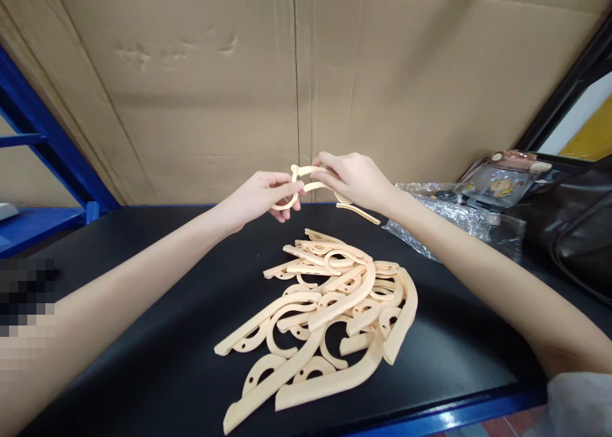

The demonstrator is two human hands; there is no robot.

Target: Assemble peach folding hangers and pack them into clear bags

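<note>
Both hands are raised over the far part of the black tabletop, gripping one beige plastic folding hanger [313, 170]. My left hand [268, 195] pinches it near its curved hook, thumb and fingers closed. On the other side my right hand [356, 177] has its fingers closed around the folding arms, whose inner parts are partly covered. A loose beige arm-like strip [358, 213] appears just below my right hand; whether it joins the held hanger I cannot tell. Nearer to me lies a heap of similar folding hangers [329, 303], overlapping, with hooks and holed curved pieces showing.
Cardboard [215, 93] walls off the back of the black table [143, 335]. Crumpled clear plastic wrap [444, 217] lies at right, beside a clear pouch with a cartoon print [500, 182] and a dark leather-like bag [568, 214]. A blue metal frame [52, 160] stands at left.
</note>
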